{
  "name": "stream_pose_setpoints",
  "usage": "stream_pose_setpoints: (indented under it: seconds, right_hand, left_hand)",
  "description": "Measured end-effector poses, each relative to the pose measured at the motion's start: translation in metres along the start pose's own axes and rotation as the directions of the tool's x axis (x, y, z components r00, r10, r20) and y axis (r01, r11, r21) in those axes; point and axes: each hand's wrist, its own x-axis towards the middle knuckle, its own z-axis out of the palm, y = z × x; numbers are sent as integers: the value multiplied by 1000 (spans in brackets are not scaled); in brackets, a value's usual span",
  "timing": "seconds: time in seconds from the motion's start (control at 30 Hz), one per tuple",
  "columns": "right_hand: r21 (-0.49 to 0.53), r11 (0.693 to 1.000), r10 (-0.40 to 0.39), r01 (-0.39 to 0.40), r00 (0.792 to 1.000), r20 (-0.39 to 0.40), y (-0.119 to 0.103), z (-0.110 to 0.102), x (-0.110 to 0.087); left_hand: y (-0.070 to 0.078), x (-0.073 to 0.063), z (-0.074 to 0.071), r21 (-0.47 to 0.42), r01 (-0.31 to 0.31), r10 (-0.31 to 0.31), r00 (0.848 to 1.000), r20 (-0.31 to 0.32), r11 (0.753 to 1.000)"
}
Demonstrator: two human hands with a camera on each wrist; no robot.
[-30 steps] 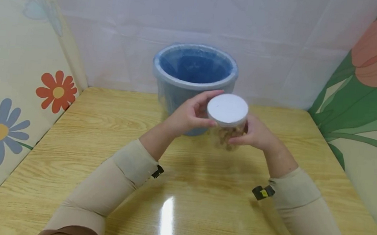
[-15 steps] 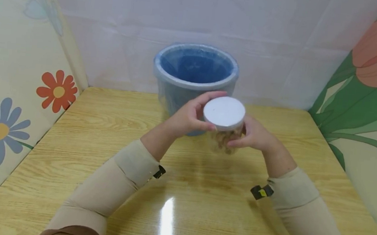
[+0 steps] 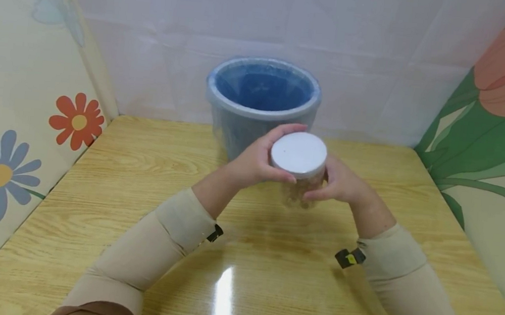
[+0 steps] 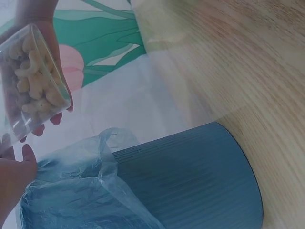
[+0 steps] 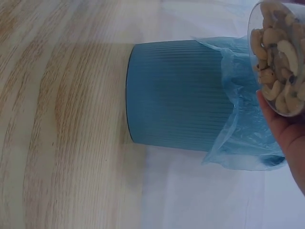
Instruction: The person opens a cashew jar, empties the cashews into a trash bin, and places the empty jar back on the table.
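A clear plastic jar (image 3: 292,194) with a white lid (image 3: 299,153) is held up above the table, slightly tilted. Cashew nuts (image 4: 34,78) fill part of it, seen through its wall in both wrist views. My left hand (image 3: 259,158) grips the lid's rim from the left, thumb in front and fingers behind. Lower down, my right hand (image 3: 343,181) holds the jar's body from the right, its thumb across the front. Most of the right fingers are hidden behind the jar in the head view.
Behind the hands stands a blue ribbed bin (image 5: 176,95), its rim covered by a thin blue plastic bag (image 5: 238,100). The wooden table (image 3: 165,159) meets a white sheet at the back and flower-painted panels on both sides.
Both hands have brought the jar slightly down and to the left, toward the body. The left thumb has shifted a little along the lid's edge. The bin stays in place.
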Motion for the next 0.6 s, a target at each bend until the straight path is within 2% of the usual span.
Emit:
stream_pose_setpoints:
  seconds: [0.23,0.6]
  right_hand:
    - [-43,999,11,-12,1000,-26,3,1,0]
    - [-67,997,31,-33,999,-35,4,2,0]
  left_hand:
    - [-1,0,2,37,19,-18,999,-37,999]
    - [-5,-2,1,40,44,-42,998,-46,998]
